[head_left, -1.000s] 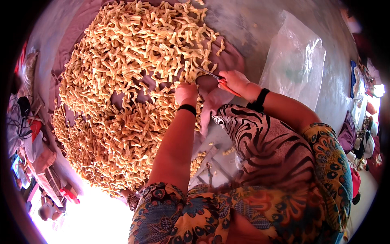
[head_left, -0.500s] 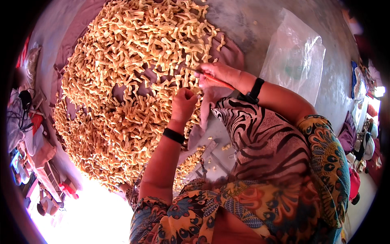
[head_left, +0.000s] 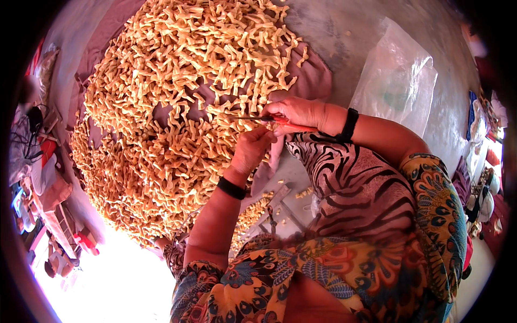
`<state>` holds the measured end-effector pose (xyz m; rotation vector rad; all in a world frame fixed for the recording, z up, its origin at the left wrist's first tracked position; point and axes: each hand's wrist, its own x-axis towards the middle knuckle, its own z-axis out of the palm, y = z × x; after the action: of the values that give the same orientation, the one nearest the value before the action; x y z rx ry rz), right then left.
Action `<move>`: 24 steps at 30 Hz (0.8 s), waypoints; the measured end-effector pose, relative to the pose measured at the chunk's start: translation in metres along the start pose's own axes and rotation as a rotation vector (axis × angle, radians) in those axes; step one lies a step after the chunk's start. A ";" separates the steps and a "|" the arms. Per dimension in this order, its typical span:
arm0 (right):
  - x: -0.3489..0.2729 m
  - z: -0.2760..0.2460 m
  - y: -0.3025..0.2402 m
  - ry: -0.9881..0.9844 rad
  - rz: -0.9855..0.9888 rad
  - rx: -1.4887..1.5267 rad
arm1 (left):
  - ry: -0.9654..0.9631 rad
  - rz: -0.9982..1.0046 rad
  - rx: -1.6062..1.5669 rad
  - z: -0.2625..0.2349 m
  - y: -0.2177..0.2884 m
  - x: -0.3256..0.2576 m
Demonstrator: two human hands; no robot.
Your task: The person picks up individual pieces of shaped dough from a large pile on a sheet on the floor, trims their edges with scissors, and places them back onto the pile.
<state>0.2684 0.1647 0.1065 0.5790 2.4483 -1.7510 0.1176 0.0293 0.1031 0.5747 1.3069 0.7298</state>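
Head view: clock positions are read from the centre of the view, with 12 at the upper edge.

Work material: a broad layer of yellow knobbly pieces (head_left: 156, 64), each narrow at the waist and flared at the ends, spreads from 8 through 12 o'clock. It lies on a mauve cloth (head_left: 316, 81), which shows through gaps in the layer and along the edge at 1 o'clock. A smaller patch of similar pieces lies near 6 to 7 o'clock, beside the left forearm.

Right hand (head_left: 297, 113): located at 1 o'clock. Its grip is closed around a red-handled tool (head_left: 301, 128). The slim dark end of the tool points toward 9 o'clock, over the near edge of the layer.

Left hand (head_left: 252, 149): located just off centre toward 11 o'clock, below the tool's dark end. Its grip has thumb and fingers pressed together, with the fingertips close to those of the right hand. Whether a piece is pinched there cannot be told.

Surroundings: a clear plastic bag (head_left: 396, 81) lies on the grey floor (head_left: 334, 59) at 2 o'clock. Zebra-striped fabric (head_left: 361, 188) covers the lap at 4 o'clock. A black wristband (head_left: 231, 188) encircles the left wrist; a second black band encircles the right.
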 end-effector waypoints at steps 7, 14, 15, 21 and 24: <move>-0.002 -0.006 -0.029 -0.110 -0.017 0.151 | -0.182 -0.178 -0.323 -0.008 0.029 -0.022; -0.005 0.000 -0.029 -0.108 0.072 0.666 | -0.117 -0.149 -0.506 0.003 0.030 -0.029; -0.008 -0.004 -0.031 -0.094 0.085 0.645 | -0.126 -0.149 -0.542 0.005 0.029 -0.029; -0.017 -0.016 -0.039 -0.038 0.177 0.743 | -0.123 -0.136 -0.520 0.008 0.030 -0.026; -0.015 -0.015 -0.038 -0.009 0.170 0.533 | -0.135 -0.233 -0.434 0.002 0.044 -0.025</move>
<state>0.2712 0.1644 0.1498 0.7849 1.8437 -2.3196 0.1101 0.0394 0.1525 0.1157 1.0270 0.7385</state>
